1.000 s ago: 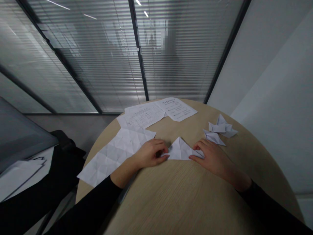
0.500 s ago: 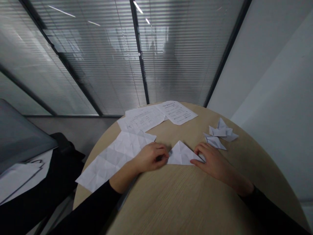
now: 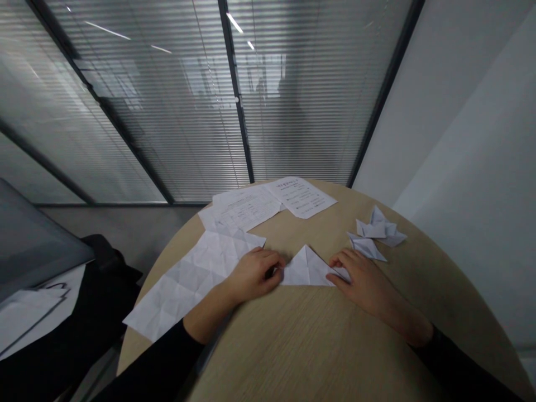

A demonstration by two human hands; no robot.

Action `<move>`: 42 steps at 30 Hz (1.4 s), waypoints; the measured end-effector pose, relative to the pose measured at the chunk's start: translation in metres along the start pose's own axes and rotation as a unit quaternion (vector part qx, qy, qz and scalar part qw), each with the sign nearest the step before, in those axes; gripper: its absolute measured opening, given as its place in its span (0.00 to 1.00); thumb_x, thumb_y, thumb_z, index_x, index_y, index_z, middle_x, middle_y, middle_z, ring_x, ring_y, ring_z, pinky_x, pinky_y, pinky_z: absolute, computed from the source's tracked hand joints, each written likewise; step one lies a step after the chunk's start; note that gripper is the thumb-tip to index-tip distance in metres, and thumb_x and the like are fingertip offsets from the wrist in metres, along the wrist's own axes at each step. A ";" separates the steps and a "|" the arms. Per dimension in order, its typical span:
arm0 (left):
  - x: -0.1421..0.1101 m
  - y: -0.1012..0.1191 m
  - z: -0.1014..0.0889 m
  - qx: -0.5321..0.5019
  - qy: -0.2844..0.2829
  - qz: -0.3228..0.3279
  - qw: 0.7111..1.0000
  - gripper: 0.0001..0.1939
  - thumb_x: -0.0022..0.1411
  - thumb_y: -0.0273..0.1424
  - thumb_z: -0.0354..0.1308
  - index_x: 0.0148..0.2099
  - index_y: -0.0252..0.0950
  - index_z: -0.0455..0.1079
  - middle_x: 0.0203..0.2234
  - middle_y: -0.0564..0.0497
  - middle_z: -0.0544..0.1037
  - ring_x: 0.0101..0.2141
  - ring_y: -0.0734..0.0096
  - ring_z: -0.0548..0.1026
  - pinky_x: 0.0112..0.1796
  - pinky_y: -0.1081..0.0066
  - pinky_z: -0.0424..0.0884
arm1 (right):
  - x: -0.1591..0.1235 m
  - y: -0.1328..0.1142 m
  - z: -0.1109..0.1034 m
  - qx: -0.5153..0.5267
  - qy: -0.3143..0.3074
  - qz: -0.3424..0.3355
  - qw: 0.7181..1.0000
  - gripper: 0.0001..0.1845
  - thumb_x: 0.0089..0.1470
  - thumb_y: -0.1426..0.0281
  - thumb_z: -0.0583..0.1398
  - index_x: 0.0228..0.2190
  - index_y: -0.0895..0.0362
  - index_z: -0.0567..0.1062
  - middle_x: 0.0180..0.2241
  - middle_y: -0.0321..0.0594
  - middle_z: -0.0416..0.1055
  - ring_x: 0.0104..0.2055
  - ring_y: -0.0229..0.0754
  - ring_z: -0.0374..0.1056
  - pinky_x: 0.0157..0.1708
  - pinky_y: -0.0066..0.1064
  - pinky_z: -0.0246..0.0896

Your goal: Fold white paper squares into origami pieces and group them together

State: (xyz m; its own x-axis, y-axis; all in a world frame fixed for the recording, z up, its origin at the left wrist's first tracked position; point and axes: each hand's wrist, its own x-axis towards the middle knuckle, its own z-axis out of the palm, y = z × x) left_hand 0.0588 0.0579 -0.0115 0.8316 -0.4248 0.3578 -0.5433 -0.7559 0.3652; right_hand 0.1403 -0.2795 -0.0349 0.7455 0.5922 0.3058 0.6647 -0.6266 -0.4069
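Observation:
A white sheet of paper folded into a triangle (image 3: 307, 268) lies on the round wooden table, its peak pointing away from me. My left hand (image 3: 257, 272) is closed on its left corner, thumb and fingertips pinched together. At the opposite corner, my right hand (image 3: 360, 279) pinches the paper between thumb and curled fingers. Under and beside my left forearm spreads a creased white sheet (image 3: 188, 279) with many fold lines. Several folded paper shapes (image 3: 374, 230) sit just beyond my right hand.
Printed sheets (image 3: 301, 196) lie at the far side of the table (image 3: 335, 346). Glass panels with blinds (image 3: 167, 139) stand behind it, and a white wall (image 3: 473, 139) rises on the right. At left is a grey chair (image 3: 37, 240) with papers and dark cloth near it.
The view has shifted slightly, so everything on the table sits a little lower in the picture. Both hands keep their hold on the corners of the folded paper.

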 end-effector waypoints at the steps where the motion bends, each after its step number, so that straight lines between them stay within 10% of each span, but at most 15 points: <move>1: 0.000 0.000 0.000 0.002 0.000 -0.001 1.000 0.05 0.74 0.32 0.61 0.48 0.40 0.77 0.36 0.49 0.84 0.38 0.62 0.81 0.45 0.59 0.75 | -0.001 -0.002 -0.001 -0.016 0.004 0.001 1.000 0.09 0.64 0.69 0.71 0.43 0.50 0.77 0.46 0.44 0.82 0.49 0.57 0.79 0.50 0.49 0.72; 17: 0.001 -0.001 0.001 -0.017 -0.008 0.014 1.000 0.06 0.79 0.32 0.59 0.46 0.40 0.77 0.36 0.50 0.84 0.38 0.63 0.82 0.43 0.61 0.73 | -0.008 -0.002 -0.010 -0.055 -0.023 0.027 0.998 0.15 0.59 0.64 0.76 0.34 0.49 0.75 0.33 0.38 0.80 0.35 0.52 0.78 0.37 0.42 0.64; 42: 0.005 -0.001 -0.004 0.118 0.003 0.006 0.993 0.09 0.81 0.31 0.55 0.48 0.39 0.77 0.39 0.48 0.86 0.38 0.62 0.82 0.45 0.60 0.71 | 0.000 0.001 -0.010 -0.091 0.013 0.025 0.995 0.09 0.67 0.63 0.72 0.44 0.51 0.81 0.48 0.46 0.82 0.52 0.59 0.80 0.53 0.50 0.74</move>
State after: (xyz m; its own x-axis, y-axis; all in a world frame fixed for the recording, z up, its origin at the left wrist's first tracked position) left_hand 0.0630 0.0582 -0.0070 0.8245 -0.4317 0.3658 -0.5101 -0.8470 0.1500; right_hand 0.1412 -0.2851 -0.0272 0.7774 0.5461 0.3121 0.6228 -0.7377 -0.2606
